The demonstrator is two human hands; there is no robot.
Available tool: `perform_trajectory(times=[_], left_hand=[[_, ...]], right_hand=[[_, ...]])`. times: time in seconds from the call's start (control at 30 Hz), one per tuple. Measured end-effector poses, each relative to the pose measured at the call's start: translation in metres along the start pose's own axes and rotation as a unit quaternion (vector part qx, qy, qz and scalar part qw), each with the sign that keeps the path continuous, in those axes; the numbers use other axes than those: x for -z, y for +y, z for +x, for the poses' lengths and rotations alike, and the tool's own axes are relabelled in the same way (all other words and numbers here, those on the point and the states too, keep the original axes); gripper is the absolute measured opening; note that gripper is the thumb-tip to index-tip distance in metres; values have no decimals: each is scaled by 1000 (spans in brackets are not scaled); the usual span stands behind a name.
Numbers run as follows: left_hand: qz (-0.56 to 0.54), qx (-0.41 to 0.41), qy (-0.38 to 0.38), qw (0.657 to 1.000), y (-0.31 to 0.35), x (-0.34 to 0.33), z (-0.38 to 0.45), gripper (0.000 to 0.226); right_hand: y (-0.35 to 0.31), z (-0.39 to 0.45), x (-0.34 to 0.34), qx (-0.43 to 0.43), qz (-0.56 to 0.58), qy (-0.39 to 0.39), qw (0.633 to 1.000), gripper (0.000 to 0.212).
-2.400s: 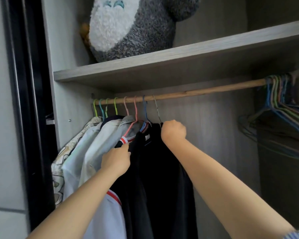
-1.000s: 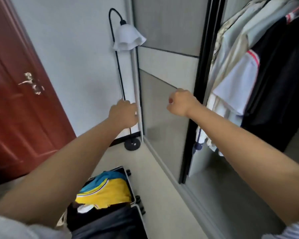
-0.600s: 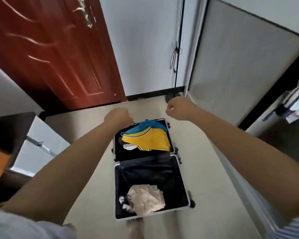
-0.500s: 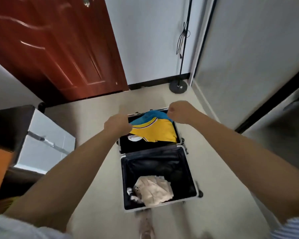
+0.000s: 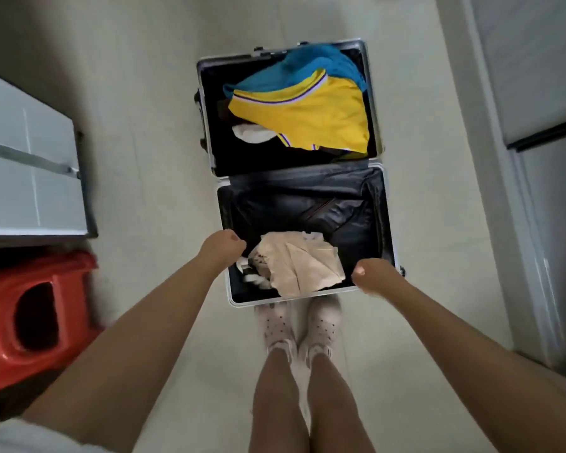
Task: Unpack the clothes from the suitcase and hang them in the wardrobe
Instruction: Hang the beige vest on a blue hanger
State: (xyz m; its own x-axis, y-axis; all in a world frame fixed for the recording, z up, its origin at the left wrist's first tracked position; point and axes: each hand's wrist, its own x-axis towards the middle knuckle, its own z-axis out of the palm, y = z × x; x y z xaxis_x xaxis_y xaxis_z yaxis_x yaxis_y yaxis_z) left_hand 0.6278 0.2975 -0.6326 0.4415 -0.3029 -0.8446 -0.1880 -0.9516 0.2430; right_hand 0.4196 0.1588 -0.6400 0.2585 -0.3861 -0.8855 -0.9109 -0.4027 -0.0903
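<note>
Head view: beige garment (image 5: 299, 263) btwn both fists, apparently untouched, in suitcase (image 5: 391, 223).

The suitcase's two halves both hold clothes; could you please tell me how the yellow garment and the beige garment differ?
The yellow garment lies in the far half of the suitcase, the beige garment in the near half, between both hands. The yellow one is bright with striped trim and overlaps a blue garment; the beige one is plain and crumpled. Both lie unfolded.

Both arms reach down, left hand (image 5: 223, 246) and right hand (image 5: 371, 276) fisted, holding nothing.
</note>
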Motion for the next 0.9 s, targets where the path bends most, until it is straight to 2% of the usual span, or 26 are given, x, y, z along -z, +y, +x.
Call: perform_trajectory(times=[0.2, 0.33, 0.4, 0.47, 0.53, 0.63, 0.7, 0.77, 0.8, 0.9], left_hand=[[34, 52, -77, 995, -44, -131, 110, 32], [-26, 66, -61, 996, -66, -199, 179, 16], [-55, 61, -23, 996, -77, -224, 220, 23], [-72, 49, 4, 996, -86, -231, 246, 38], [-71, 35, 8, 997, -90, -238, 272, 50], [-109, 41, -43, 992, -96, -242, 290, 59], [-105, 32, -75, 991, -99, -245, 293, 44], [-113, 33, -67, 991, -99, -241, 282, 15], [-137, 29, -51, 989, -94, -235, 275, 11], [-175, 13, -28, 984, -76, -213, 245, 17]], right_hand=[[36, 116, -113, -25, 2, -34, 999, 28], [41, 187, -176, 9, 55, -16, 998, 46], [43, 219, -199, 27, 77, 22, 996, 58], [41, 236, -207, 40, 93, 53, 993, 61], [45, 257, -219, 11, 161, 65, 985, 59], [49, 277, -229, -1, 200, 54, 978, 46], [54, 279, -227, -12, 158, 31, 987, 32], [54, 271, -221, -22, 112, 7, 993, 26], [52, 265, -217, -17, 104, 4, 994, 30], [42, 233, -204, 19, 127, 17, 992, 35]])
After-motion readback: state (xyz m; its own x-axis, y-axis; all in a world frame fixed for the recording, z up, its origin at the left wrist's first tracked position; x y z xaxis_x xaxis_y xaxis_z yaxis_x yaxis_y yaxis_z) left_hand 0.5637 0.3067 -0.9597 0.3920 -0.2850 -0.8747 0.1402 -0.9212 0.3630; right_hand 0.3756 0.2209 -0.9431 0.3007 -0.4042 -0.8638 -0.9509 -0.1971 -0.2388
